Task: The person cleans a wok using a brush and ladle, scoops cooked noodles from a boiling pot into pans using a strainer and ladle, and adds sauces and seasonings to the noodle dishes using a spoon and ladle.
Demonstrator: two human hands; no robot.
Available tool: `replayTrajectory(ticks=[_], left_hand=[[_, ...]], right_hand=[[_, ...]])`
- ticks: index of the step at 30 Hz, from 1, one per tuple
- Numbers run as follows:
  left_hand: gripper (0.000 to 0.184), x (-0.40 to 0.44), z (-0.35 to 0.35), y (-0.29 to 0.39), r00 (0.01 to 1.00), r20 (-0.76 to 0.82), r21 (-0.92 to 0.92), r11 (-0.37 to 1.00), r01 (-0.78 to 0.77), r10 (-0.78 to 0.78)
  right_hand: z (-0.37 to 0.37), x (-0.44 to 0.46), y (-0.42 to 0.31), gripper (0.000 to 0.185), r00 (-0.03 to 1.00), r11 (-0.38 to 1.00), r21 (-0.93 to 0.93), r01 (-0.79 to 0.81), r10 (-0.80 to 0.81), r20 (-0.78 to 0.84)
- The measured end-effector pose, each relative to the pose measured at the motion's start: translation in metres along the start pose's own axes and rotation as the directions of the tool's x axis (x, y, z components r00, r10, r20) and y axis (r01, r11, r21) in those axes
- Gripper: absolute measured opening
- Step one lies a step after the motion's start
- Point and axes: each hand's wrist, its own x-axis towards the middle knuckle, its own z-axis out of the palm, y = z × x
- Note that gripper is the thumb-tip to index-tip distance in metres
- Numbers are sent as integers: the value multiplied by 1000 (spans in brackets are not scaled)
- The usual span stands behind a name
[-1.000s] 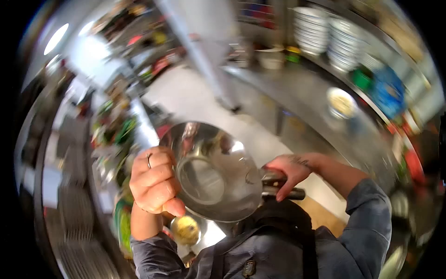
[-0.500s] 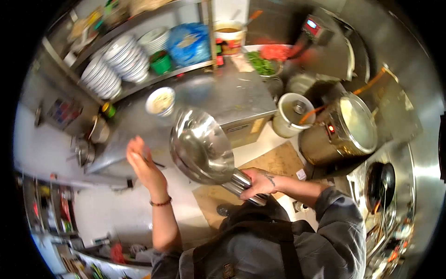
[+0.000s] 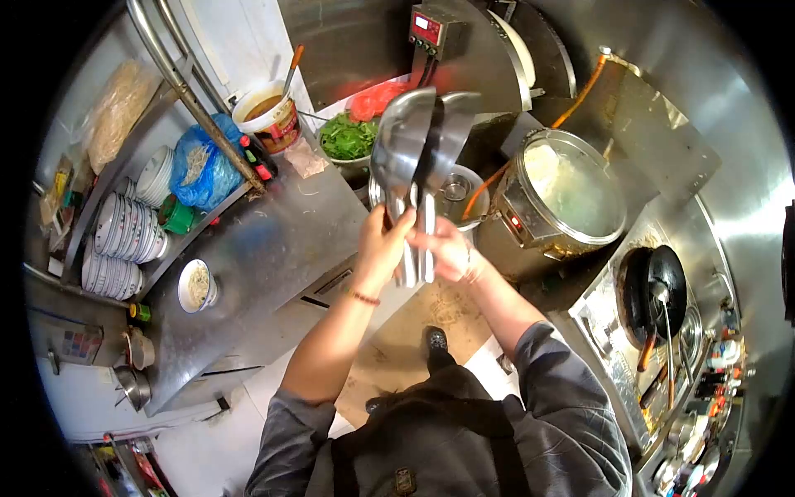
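Two shiny steel saucepans are held side by side in front of me, tilted up so that I see them nearly edge-on. My left hand [image 3: 383,247] is closed round the handle of the left saucepan [image 3: 402,137]. My right hand [image 3: 452,251] grips the handle of the right saucepan [image 3: 454,128], its fingers close to the left hand. A narrow dark gap shows between the two pans. Behind them stands a white bucket [image 3: 474,184], partly hidden, with a metal ladle in it.
A steaming steel cooker [image 3: 530,211] stands at the right, near a stove with a black wok [image 3: 665,286]. On the steel counter [image 3: 273,240] at left sits a bowl of noodles [image 3: 197,286]. Stacked bowls [image 3: 128,228] fill a shelf. Leafy greens [image 3: 348,137] and a sauce tub [image 3: 269,124] are behind.
My left hand, open and apart before, has come over and taken a saucepan handle. The two pans, nested in my right hand earlier, are now side by side and raised. My view has turned right.
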Motion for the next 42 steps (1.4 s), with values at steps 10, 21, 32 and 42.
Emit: replayTrajectory(ticks=[10, 21, 32, 42], left_hand=[[19, -17, -138, -78, 827, -210, -624, 722, 297, -522], [20, -73, -293, -225, 649, -332, -461, 718, 522, -685], [30, -51, -347, -152, 848, -475, 785, 320, 530, -236], [28, 247, -1, -96, 911, 149, -14, 920, 391, -385]], right_hand=[[-73, 55, 15, 28, 911, 553, -756, -350, 13, -413], [-78, 197, 246, 35, 848, 743, -423, -518, 382, -368], [-120, 203, 127, 35, 853, 530, -734, -424, 507, -126], [-515, 206, 217, 15, 502, 833, 23, -553, 355, -789]])
